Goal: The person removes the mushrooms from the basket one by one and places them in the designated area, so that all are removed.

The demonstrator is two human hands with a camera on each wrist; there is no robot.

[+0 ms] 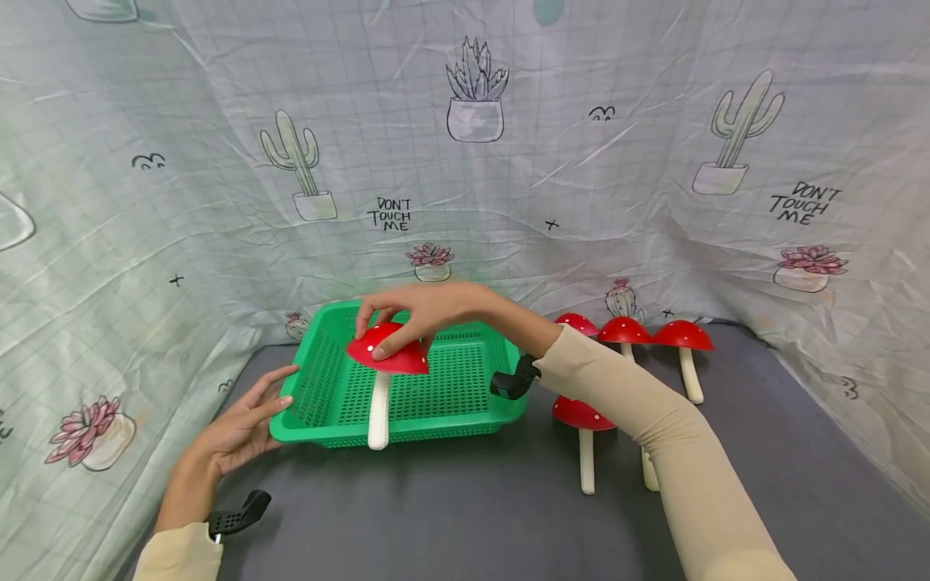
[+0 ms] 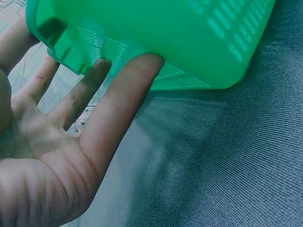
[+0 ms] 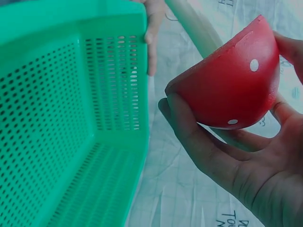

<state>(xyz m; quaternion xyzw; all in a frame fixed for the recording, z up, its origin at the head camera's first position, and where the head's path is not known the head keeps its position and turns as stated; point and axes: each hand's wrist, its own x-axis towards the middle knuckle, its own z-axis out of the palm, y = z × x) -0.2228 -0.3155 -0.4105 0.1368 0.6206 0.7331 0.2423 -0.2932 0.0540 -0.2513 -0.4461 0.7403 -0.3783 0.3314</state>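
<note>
My right hand (image 1: 425, 311) grips a toy mushroom by its red, white-dotted cap (image 3: 232, 78), with thumb and fingers spread around it. The mushroom's white stem (image 1: 379, 411) hangs down in front of the near rim of a green plastic basket (image 1: 436, 424) in the head view. At the basket's left end, my left hand (image 1: 243, 428) holds the rim, with fingertips over the edge. Seen from the left wrist, the fingers of this left hand (image 2: 80, 104) reach beneath and against the basket's outer wall (image 2: 189, 42).
Several more red-capped mushrooms lie to the right on the dark grey cloth; one mushroom (image 1: 587, 460) is nearest, another (image 1: 690, 375) farther right. My right forearm (image 1: 654, 420) partly covers some of them. A printed curtain (image 1: 552, 177) stands behind and at both sides.
</note>
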